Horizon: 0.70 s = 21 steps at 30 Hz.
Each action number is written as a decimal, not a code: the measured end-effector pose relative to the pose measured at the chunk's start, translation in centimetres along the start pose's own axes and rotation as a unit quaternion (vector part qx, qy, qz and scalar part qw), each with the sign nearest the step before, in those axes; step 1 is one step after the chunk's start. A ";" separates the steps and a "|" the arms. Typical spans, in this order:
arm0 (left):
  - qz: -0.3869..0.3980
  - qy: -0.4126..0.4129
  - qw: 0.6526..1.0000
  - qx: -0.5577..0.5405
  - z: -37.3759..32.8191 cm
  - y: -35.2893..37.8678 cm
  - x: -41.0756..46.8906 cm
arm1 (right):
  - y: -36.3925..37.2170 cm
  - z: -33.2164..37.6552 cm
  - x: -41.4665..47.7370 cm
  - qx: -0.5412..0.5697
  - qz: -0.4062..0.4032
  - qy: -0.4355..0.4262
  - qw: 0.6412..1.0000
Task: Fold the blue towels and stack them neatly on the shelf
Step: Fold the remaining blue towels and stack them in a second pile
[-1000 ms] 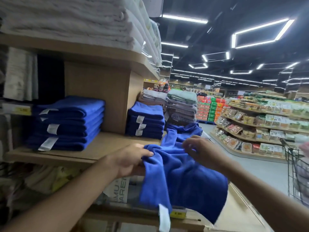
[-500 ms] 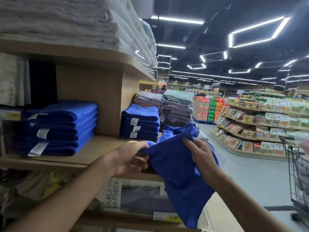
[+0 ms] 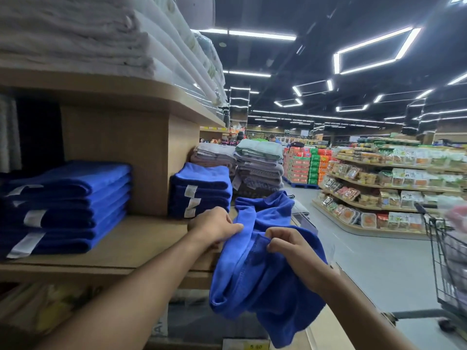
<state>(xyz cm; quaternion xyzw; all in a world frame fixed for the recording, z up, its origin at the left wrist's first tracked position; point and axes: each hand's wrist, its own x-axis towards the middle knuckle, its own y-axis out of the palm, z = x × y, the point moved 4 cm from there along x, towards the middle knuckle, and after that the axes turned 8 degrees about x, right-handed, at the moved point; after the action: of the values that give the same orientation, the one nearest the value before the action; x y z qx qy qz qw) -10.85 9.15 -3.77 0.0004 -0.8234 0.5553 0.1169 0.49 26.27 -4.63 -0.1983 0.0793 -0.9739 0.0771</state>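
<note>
Fingers (image 3: 234,227) of our left hand (image 3: 214,227) are curled and pinch the upper edge of the loose blue towel (image 3: 255,279). Our right hand (image 3: 290,246) is clenched on a bunch of the same edge just beside it. The towel is not yet folded. It hangs crumpled below both grips, its long axis running downward in front of the shelf (image 3: 141,238). More blue cloth rises behind our hands, and we cannot tell whether it is the same towel.

What matters next is that the cloth lies under our fingers while the shelf lies to their left. Our left hand is the nearer one, already over the board's front edge. We judge that our hands must part along the edge to pull the cloth flat before any fold will hold.

The wooden board is bare between the tall blue stack (image 3: 68,205) at the left and the small blue stack (image 3: 199,190) by the partition, so a folded towel could go there or on top of either. White towels (image 3: 75,34) fill the board above. Grey towels (image 3: 257,170) sit beyond, food racks (image 3: 391,185) line the aisle, and a cart (image 3: 447,251) stands at the right edge.
</note>
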 end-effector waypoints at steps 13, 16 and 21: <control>-0.103 0.246 0.927 -0.265 0.9 -5.0 -3.8 | -0.8 -0.2 0.1 -0.002 -0.015 -0.025 1.000; 0.070 0.305 0.933 -0.176 4.5 -6.0 -7.8 | -0.7 -0.5 0.3 0.004 0.000 -0.032 0.999; 0.105 0.173 0.978 -0.054 8.2 -5.3 -8.2 | -0.3 -0.7 0.6 -0.008 0.020 -0.036 0.999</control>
<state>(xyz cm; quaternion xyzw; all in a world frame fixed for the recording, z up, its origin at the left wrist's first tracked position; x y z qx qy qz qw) -3.76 -1.50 -3.41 -0.1884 -0.8148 0.5112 0.1980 -0.37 26.59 -5.00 -0.2324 0.0881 -0.9637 0.0974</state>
